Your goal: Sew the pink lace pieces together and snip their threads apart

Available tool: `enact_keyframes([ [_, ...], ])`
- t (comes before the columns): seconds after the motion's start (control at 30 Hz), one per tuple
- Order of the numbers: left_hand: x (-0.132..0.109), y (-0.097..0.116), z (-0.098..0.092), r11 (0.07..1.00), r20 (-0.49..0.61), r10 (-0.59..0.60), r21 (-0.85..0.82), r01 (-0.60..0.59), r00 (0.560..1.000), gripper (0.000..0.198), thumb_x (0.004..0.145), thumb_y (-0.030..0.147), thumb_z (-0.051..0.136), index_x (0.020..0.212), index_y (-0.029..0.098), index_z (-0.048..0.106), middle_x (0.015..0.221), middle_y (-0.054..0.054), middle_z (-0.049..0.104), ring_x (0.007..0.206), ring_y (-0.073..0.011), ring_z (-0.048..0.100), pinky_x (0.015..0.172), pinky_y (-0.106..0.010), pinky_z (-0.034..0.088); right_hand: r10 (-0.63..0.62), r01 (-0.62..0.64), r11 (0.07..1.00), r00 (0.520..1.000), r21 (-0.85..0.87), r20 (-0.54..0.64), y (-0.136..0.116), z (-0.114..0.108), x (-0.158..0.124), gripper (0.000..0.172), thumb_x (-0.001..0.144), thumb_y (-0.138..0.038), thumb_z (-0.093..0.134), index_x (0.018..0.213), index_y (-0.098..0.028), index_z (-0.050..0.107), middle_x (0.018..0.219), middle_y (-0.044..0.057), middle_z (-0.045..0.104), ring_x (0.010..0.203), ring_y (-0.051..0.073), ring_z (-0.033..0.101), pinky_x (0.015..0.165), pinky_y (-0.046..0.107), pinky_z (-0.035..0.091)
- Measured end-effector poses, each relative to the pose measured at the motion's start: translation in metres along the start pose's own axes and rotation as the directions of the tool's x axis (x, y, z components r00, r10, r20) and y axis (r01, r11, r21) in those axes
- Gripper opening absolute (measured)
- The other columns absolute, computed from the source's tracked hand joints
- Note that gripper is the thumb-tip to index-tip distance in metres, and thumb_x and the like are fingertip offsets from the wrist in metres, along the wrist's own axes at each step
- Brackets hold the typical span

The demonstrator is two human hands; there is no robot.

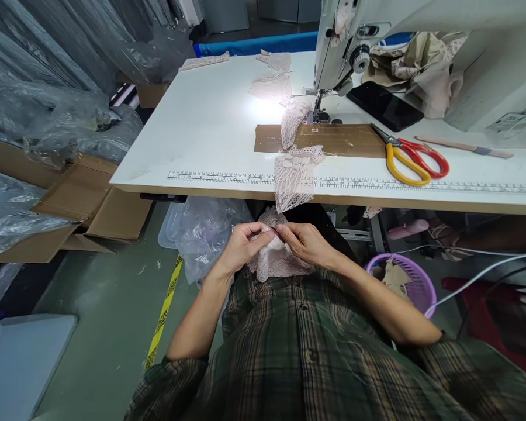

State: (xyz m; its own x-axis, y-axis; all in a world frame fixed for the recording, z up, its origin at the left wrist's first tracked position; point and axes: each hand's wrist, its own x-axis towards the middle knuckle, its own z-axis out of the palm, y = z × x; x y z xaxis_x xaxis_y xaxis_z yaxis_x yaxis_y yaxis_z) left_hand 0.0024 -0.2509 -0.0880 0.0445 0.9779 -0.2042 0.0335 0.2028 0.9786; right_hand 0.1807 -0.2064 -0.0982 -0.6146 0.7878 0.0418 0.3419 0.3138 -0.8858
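In my lap lies a crumpled piece of pale pink lace fabric (278,260). My left hand (248,242) pinches it from the left side, and my right hand (304,241) pinches it from the right, the fingertips close together. Just above my hands a strip of the same lace (294,175) hangs over the table's front edge. This strip runs back across the table beside the needle area of a white sewing machine (339,52). Exactly what the fingertips hold within the folds is hidden.
Scissors (414,158) with red and yellow handles lie on the white table (201,128), near a black phone (383,105) and a thin stick-like tool (464,147). A purple basket (421,283) stands below at right. Open cardboard boxes (76,196) and plastic-wrapped goods are at left.
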Motion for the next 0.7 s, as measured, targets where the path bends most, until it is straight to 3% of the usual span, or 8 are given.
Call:
enact_keyframes([
  [0.1, -0.001, 0.000, 0.002, 1.000, -0.014, -0.011, -0.024, 0.011, 1.000, 0.032, 0.070, 0.045, 0.076, 0.075, 0.013, 0.073, 0.069, -0.003, 0.067, 0.062, -0.0125, 0.056, 0.058, -0.023, 0.043, 0.029, -0.026, 0.995, 0.999, 0.100, -0.031, 0.005, 0.005, -0.005, 0.041, 0.096, -0.053, 0.039, 0.071, -0.020, 0.046, 0.063, -0.003, 0.043, 0.060, 0.011, 0.038, 0.058, 0.025, 0.030],
  [0.2, -0.001, -0.003, 0.005, 0.997, -0.020, -0.023, -0.071, 0.021, 1.000, 0.036, 0.070, 0.047, 0.076, 0.081, 0.013, 0.073, 0.074, -0.005, 0.069, 0.063, -0.0133, 0.058, 0.058, -0.023, 0.045, 0.035, -0.048, 0.973, 0.998, 0.225, 0.060, 0.008, 0.011, -0.015, 0.037, 0.086, -0.057, 0.057, 0.080, -0.021, 0.047, 0.068, -0.004, 0.042, 0.063, 0.011, 0.037, 0.057, 0.024, 0.033],
  [0.3, 0.006, -0.011, 0.005, 1.000, -0.043, 0.006, -0.024, -0.007, 0.999, 0.041, 0.075, 0.050, 0.072, 0.091, 0.012, 0.074, 0.083, -0.007, 0.072, 0.070, -0.0163, 0.062, 0.064, -0.026, 0.049, 0.019, -0.042, 0.967, 0.995, 0.252, 0.095, 0.014, 0.010, -0.026, 0.038, 0.081, -0.053, 0.065, 0.078, -0.020, 0.045, 0.069, -0.005, 0.040, 0.063, 0.011, 0.036, 0.057, 0.023, 0.034],
  [0.43, 0.022, -0.033, 0.000, 0.934, -0.049, 0.157, 0.332, -0.132, 0.986, 0.054, 0.079, 0.053, 0.067, 0.117, 0.015, 0.067, 0.115, -0.013, 0.068, 0.105, -0.0268, 0.063, 0.093, -0.039, 0.049, 0.091, -0.094, 0.993, 0.995, 0.067, 0.046, 0.031, -0.003, -0.040, 0.032, 0.084, -0.050, 0.062, 0.083, -0.021, 0.049, 0.070, -0.004, 0.049, 0.061, 0.011, 0.041, 0.059, 0.025, 0.035],
  [0.53, 0.030, -0.056, -0.008, 0.809, -0.088, 0.153, 0.583, -0.074, 0.984, 0.087, 0.067, 0.057, 0.077, 0.137, 0.014, 0.050, 0.143, -0.020, 0.048, 0.135, -0.0376, 0.043, 0.111, -0.049, 0.035, 0.165, -0.176, 0.972, 0.983, -0.157, -0.083, 0.047, -0.014, -0.048, 0.032, 0.081, -0.049, 0.066, 0.094, -0.022, 0.055, 0.079, 0.001, 0.063, 0.064, 0.015, 0.052, 0.061, 0.027, 0.037],
  [0.6, 0.033, -0.071, -0.013, 0.782, -0.112, 0.069, 0.623, 0.016, 0.991, 0.101, 0.061, 0.061, 0.080, 0.141, 0.012, 0.044, 0.149, -0.023, 0.040, 0.142, -0.0419, 0.032, 0.113, -0.052, 0.031, 0.179, -0.212, 0.953, 0.970, -0.218, -0.164, 0.055, -0.018, -0.049, 0.030, 0.081, -0.047, 0.064, 0.096, -0.022, 0.058, 0.084, 0.003, 0.067, 0.066, 0.016, 0.056, 0.062, 0.029, 0.038],
  [0.7, 0.039, -0.086, -0.017, 0.822, -0.071, 0.008, 0.569, 0.035, 0.997, 0.098, 0.063, 0.060, 0.079, 0.140, 0.013, 0.043, 0.146, -0.023, 0.045, 0.139, -0.0407, 0.038, 0.112, -0.050, 0.035, 0.203, -0.238, 0.957, 0.959, -0.169, -0.200, 0.063, -0.016, -0.046, 0.025, 0.084, -0.044, 0.059, 0.094, -0.020, 0.060, 0.082, 0.004, 0.068, 0.061, 0.015, 0.054, 0.060, 0.029, 0.038],
])
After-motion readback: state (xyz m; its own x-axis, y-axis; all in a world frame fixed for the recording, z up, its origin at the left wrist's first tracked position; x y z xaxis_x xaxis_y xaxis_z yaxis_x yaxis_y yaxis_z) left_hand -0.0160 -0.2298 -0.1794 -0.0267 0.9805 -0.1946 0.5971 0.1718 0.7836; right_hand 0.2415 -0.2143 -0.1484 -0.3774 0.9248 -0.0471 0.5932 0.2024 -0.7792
